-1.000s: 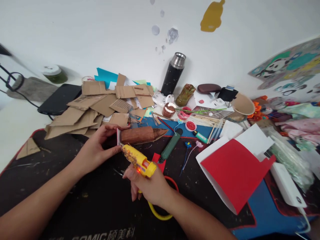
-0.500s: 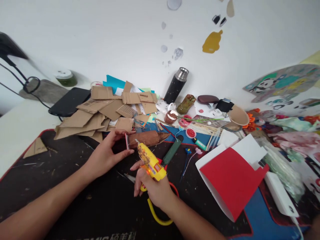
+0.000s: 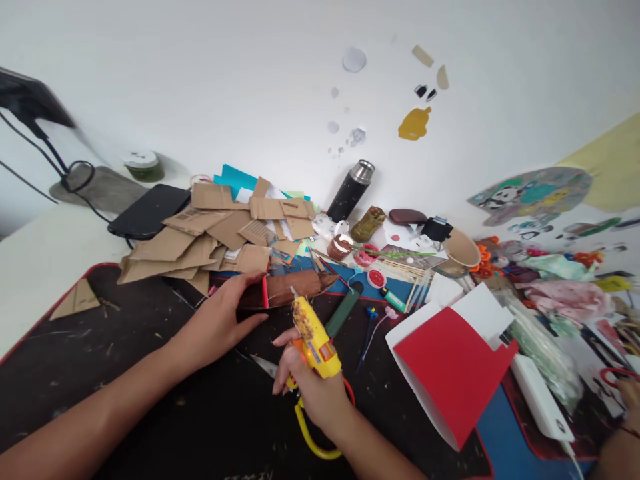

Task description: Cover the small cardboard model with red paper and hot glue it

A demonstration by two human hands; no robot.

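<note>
My right hand [image 3: 313, 390] grips a yellow hot glue gun [image 3: 315, 337], its nozzle pointing up and left, close to a brown pointed cylinder [image 3: 295, 287]. A small orange light glows on the gun. My left hand [image 3: 220, 320] is curled around the cylinder's left end, where a red strip [image 3: 265, 292] shows beside the fingers. The hand hides part of that end. Under my right hand lie scissors [image 3: 320, 448] with yellow and red handles, blades pointing left. A green-handled tool [image 3: 344, 310] rests just right of the cylinder.
Cardboard pieces [image 3: 175, 243] are heaped at the back left. A black thermos [image 3: 350, 192] leans near the wall. Red card [image 3: 455, 373] and a white power strip [image 3: 543, 397] lie to the right. Another person's hand [image 3: 629, 397] is at the right edge by red-handled scissors.
The glue gun's nozzle has shifted slightly right along the cylinder. The red strip now shows at the cylinder's left end, where a pale edge was seen. The camera view has tilted up and turned right.
</note>
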